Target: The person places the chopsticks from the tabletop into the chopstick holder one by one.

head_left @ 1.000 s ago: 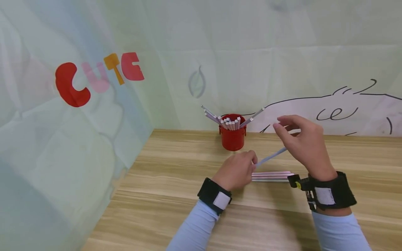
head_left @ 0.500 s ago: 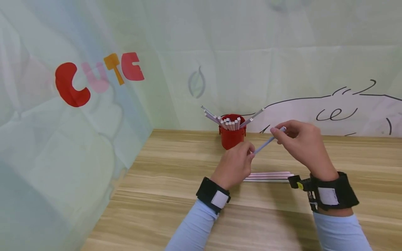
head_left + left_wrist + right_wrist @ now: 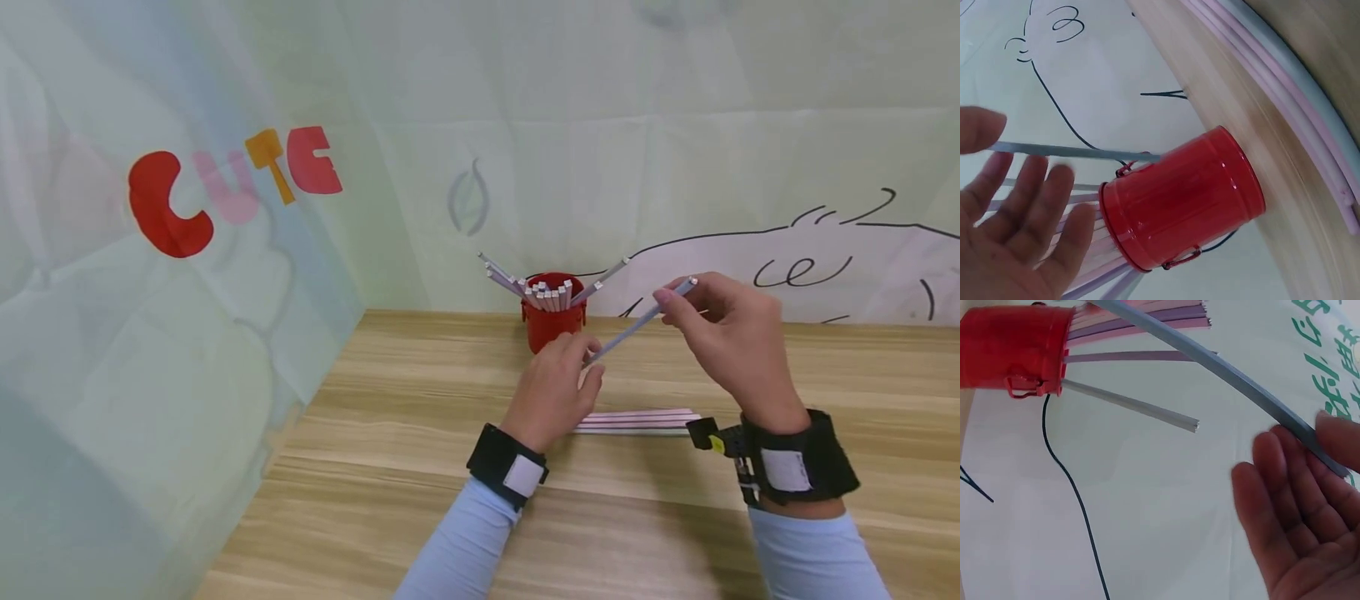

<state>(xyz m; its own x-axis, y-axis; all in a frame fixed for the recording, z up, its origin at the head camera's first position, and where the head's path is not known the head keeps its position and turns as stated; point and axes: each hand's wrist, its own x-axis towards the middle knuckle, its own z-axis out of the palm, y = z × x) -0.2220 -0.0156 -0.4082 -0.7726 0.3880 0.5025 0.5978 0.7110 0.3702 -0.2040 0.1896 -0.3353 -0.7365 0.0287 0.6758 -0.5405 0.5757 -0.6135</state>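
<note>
My right hand [image 3: 738, 342] pinches a slender grey-blue stick [image 3: 633, 331] near its upper end, between thumb and fingers; the right wrist view shows this grip on the stick [image 3: 1235, 375] closely. The stick slants down to the left, its lower end going behind the fingers of my left hand [image 3: 546, 396]. That hand's thumb and fingers are spread beside the stick, and in the left wrist view the fingers [image 3: 1054, 187] stretch out loosely. Just behind the left hand stands a red bucket [image 3: 542, 323], upright, holding several pastel sticks [image 3: 553, 296].
Several pink and pale sticks [image 3: 637, 418] lie side by side on the wooden table [image 3: 390, 450], partly hidden by the left hand. A printed cloth backdrop [image 3: 570, 183] hangs at the back and left. Bucket sticks fan out to both sides.
Both hands have lifted the stick off the table. My left hand moved left and toward the bucket, and its fingers loosened. My right hand went from hovering to pinching the upper end.
</note>
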